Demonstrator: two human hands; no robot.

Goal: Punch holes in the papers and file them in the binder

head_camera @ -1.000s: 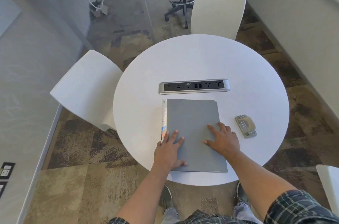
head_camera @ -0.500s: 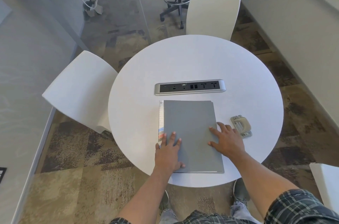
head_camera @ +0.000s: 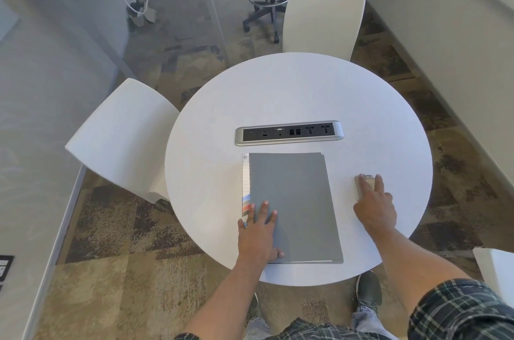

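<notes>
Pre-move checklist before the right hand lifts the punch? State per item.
1. Right hand over the small beige hole punch: ok.
2. Closed grip on the punch: cannot tell, fingers lie flat over it.
3. Left hand pinning the grey binder: ok.
4. Binder opened: not ok, cover shut.
5. Loose papers out for punching: not ok, none visible.
6. Bare space on the round white table: ok.
</notes>
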